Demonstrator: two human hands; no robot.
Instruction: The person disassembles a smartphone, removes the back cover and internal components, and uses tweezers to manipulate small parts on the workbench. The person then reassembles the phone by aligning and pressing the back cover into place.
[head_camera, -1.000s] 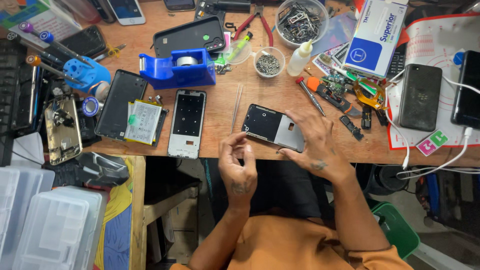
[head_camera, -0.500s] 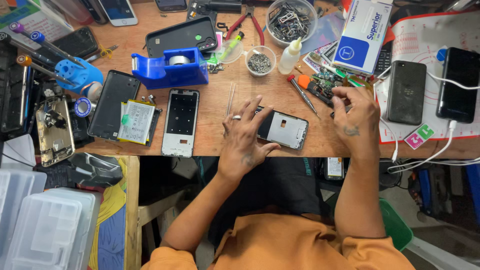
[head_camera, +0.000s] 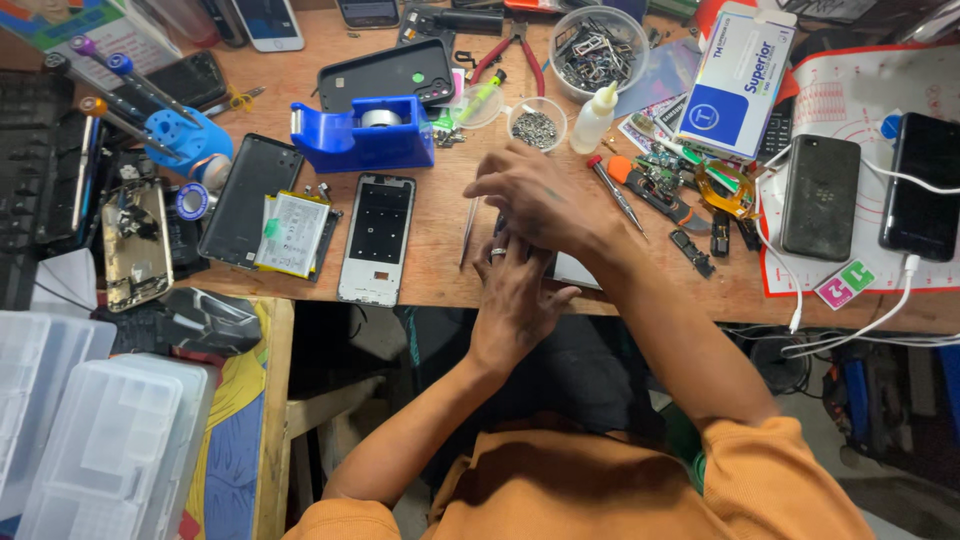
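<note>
My left hand (head_camera: 515, 300), a ring on one finger, rests with its fingers on a small grey phone body at the desk's front edge. Only a pale corner of that phone (head_camera: 572, 272) shows under my wrists. My right hand (head_camera: 535, 195) crosses over the left one and hovers above the phone, fingers curved and apart, with nothing visible in them. Its fingertips are near thin metal tweezers (head_camera: 468, 232) lying on the wood. A white phone frame (head_camera: 375, 240) lies just left of the tweezers.
Around my hands are a blue tape dispenser (head_camera: 360, 135), a small bowl of screws (head_camera: 537, 125), a glue bottle (head_camera: 595, 118), a red-tipped screwdriver (head_camera: 615, 192), a battery (head_camera: 290, 232) and two cabled black phones (head_camera: 820, 195). Clear plastic organisers (head_camera: 90, 440) sit lower left.
My right hand has swung left from the circuit parts to above the phone. My left hand stays on the phone, which is now almost covered.
</note>
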